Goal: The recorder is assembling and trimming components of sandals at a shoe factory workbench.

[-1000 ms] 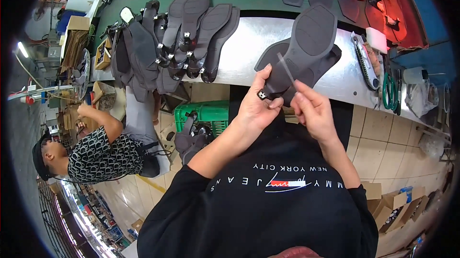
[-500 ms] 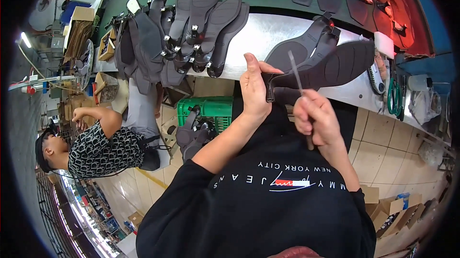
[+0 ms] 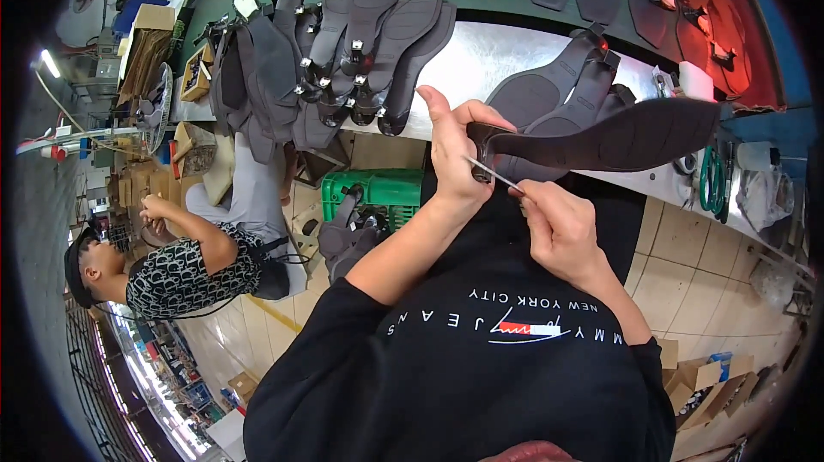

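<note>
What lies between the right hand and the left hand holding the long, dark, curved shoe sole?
In the head view, a thin, grey, straight tool lies between: the right hand holds it, its tip by the left hand.

The left hand (image 3: pixel 455 162) grips a dark shoe (image 3: pixel 614 138) by its heel end, the toe pointing right, while the right hand (image 3: pixel 560 226) holds a thin blade (image 3: pixel 496 174) at that heel. Overlapping shoes (image 3: pixel 376 42) lie on the silver surface (image 3: pixel 481 63); a green crate (image 3: pixel 386 190) and a co-worker (image 3: pixel 189 271) are beyond its near edge.
</note>
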### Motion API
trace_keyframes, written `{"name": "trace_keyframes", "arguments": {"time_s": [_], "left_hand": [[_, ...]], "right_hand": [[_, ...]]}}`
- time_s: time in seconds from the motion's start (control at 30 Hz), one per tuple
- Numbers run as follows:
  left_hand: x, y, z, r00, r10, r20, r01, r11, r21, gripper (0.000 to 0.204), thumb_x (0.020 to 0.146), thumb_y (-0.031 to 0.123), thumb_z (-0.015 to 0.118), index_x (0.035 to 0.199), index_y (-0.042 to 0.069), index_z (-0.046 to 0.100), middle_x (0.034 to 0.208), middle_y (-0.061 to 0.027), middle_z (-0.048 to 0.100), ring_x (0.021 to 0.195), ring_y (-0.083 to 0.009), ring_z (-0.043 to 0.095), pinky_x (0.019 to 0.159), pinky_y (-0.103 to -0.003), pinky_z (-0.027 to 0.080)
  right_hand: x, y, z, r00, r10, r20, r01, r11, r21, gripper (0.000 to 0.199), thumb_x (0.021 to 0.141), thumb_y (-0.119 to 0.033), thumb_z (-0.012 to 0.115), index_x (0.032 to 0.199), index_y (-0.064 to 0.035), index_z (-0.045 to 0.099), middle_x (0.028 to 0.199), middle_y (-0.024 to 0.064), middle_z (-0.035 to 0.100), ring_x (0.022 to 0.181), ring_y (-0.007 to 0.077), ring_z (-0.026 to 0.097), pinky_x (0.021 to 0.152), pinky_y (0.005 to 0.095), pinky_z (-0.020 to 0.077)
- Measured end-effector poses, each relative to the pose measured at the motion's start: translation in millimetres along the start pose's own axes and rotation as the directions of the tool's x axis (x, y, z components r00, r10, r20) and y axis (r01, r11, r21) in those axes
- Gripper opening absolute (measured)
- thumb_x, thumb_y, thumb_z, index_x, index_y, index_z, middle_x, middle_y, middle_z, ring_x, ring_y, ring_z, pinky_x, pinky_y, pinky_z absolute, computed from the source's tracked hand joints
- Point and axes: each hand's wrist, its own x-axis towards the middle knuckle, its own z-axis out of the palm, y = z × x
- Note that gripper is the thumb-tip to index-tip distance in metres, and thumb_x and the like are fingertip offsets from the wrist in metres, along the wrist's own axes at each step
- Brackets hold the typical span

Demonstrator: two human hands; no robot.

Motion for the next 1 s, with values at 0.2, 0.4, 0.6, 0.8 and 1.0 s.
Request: {"name": "trace_keyframes", "arguments": {"time_s": [0.2, 0.4, 0.6, 0.8, 1.0], "left_hand": [[0, 23, 32, 0.85, -0.502, 0.159, 0.468, 0.582, -0.665, 0.05, 0.081, 0.065, 0.063, 0.079, 0.015, 0.064, 0.063, 0.0009, 0.056, 0.067, -0.0176, 0.057, 0.071, -0.033, 0.047], [5, -13, 11, 0.863, -0.413, 0.292, 0.491, 0.547, -0.678, 0.05, 0.086, 0.066, 0.055, 0.074, 0.017, 0.057, 0.059, 0.0039, 0.047, 0.063, -0.0139, 0.048, 0.063, -0.032, 0.042], [10, 6, 25, 0.849, -0.528, 0.035, 0.467, 0.715, -0.52, 0.048, 0.094, 0.055, 0.052, 0.065, 0.017, 0.044, 0.06, 0.0033, 0.037, 0.057, -0.0146, 0.036, 0.058, -0.033, 0.035], [19, 8, 16, 0.85, -0.518, -0.1, 0.403, 0.759, -0.511, 0.042, 0.095, 0.057, 0.049, 0.078, 0.019, 0.054, 0.063, 0.0008, 0.049, 0.062, -0.0171, 0.05, 0.058, -0.034, 0.041], [56, 61, -66, 0.897, -0.242, -0.369, 0.117, 0.937, -0.33, 0.065, 0.091, 0.066, 0.048, 0.092, 0.004, 0.066, 0.099, -0.0085, 0.07, 0.092, -0.0231, 0.065, 0.089, -0.039, 0.051]], "right_hand": [[7, -11, -8, 0.997, 0.018, -0.079, -0.022, 0.998, -0.055, 0.016, 0.08, 0.003, 0.065, 0.095, -0.0017, 0.064, 0.075, 0.0117, 0.062, 0.06, 0.0278, 0.062, 0.054, 0.0356, 0.0487], [8, -8, -3, 0.985, 0.147, -0.089, -0.156, 0.981, -0.114, 0.006, 0.086, 0.0, 0.062, 0.088, -0.002, 0.057, 0.07, 0.0139, 0.057, 0.059, 0.0331, 0.059, 0.052, 0.0389, 0.0456], [4, -7, 2, 0.984, 0.178, 0.009, -0.176, 0.979, -0.098, 0.007, 0.086, 0.0, 0.061, 0.087, -0.0025, 0.055, 0.071, 0.0137, 0.058, 0.061, 0.033, 0.06, 0.053, 0.0391, 0.0458], [-3, -11, 11, 0.989, 0.061, 0.135, -0.058, 0.998, -0.024, 0.009, 0.082, 0.001, 0.062, 0.085, -0.0045, 0.056, 0.073, 0.0123, 0.058, 0.062, 0.0322, 0.06, 0.055, 0.0397, 0.0472], [10, -12, -14, 0.981, 0.192, 0.004, -0.192, 0.98, 0.046, 0.003, 0.087, 0.001, 0.058, 0.087, -0.0004, 0.061, 0.073, 0.0117, 0.063, 0.058, 0.0241, 0.061, 0.055, 0.0317, 0.0479]]}}
